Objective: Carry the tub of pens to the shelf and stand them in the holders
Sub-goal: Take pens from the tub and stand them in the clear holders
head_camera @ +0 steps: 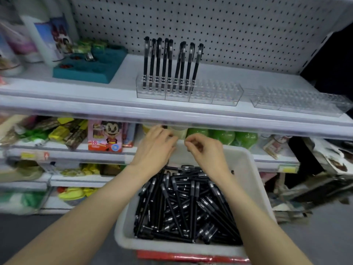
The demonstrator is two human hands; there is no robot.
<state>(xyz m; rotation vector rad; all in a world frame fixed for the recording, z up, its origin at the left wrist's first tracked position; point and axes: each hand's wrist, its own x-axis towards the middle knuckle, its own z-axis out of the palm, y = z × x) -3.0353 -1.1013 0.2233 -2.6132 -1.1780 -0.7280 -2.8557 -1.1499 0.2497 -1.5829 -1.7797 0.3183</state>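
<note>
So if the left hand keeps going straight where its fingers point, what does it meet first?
Likely the pale round container tucked just under the upper shelf's front edge. The left hand looks close to it, though depth is unclear.

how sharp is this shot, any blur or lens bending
Head view: the standing pens and tub pens look fairly sharp; the lower-left goods are smeared; the wide lens bows the shelf edge; lighting is even, with no harsh glare.
</note>
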